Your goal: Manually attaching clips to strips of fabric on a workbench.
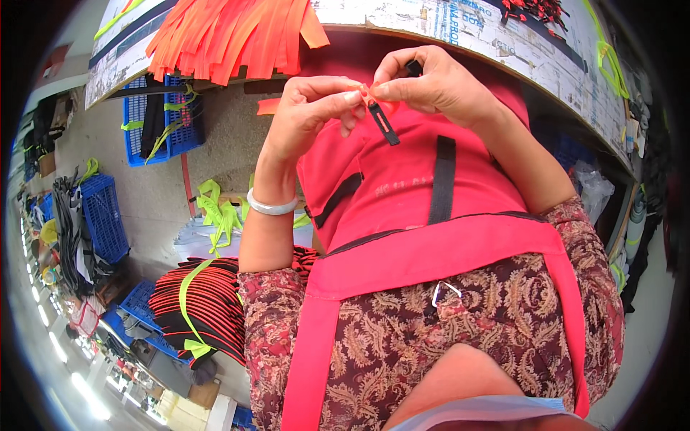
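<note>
Fingertips of my left hand (316,108) and my right hand (440,85) meet in a pinch above my lap. Between them is a small bit of orange strip (367,93). A narrow black slotted piece (383,123), perhaps plastic, hangs from this spot over the red apron (402,165). Another small black piece (413,68) shows among the curled fingers of my right hand; its kind is unclear. How the orange strip and the slotted piece are joined is hidden by my fingertips.
Many orange strips (237,36) drape over the edge of the worn table (402,18). Black and red pieces (535,11) lie at its far right. Blue crates (104,215) stand on the left, near a tied stack of black-and-red pieces (205,309) and yellow-green straps (215,208).
</note>
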The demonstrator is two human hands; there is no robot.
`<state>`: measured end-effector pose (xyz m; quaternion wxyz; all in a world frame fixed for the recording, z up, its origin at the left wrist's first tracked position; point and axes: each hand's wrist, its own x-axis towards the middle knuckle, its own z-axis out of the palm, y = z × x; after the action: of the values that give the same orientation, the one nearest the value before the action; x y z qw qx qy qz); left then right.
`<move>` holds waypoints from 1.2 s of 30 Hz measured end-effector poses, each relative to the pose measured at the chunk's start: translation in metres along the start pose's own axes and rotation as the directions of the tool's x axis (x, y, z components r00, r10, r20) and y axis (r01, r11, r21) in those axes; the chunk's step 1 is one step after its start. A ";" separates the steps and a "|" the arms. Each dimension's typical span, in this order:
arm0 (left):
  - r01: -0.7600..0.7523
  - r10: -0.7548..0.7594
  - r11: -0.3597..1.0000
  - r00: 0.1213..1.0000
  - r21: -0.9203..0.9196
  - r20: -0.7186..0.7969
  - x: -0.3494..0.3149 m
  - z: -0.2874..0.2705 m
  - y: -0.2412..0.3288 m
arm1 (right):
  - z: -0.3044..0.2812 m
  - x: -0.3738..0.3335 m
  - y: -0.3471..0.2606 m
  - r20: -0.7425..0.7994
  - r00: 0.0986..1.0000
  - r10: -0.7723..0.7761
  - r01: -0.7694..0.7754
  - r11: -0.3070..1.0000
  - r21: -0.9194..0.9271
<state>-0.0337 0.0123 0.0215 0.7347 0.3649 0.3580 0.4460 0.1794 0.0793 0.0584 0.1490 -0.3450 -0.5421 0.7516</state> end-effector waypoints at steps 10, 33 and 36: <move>-0.103 0.116 0.979 0.991 0.173 -0.067 0.004 0.002 -0.003 | 0.002 0.007 0.015 -0.103 0.995 0.018 0.000 0.985 0.171; -0.064 0.064 0.998 0.998 -0.013 -0.004 0.005 -0.003 -0.008 | 0.004 0.003 0.010 -0.063 0.998 -0.012 0.016 0.998 0.057; -0.130 0.134 0.991 0.979 0.033 -0.154 0.008 0.004 -0.014 | 0.009 0.004 0.013 -0.155 0.983 -0.101 0.109 0.993 0.044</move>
<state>-0.0223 0.0140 0.0102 0.6690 0.3600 0.3945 0.5169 0.1723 0.0704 0.0463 0.2385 -0.3684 -0.5267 0.7280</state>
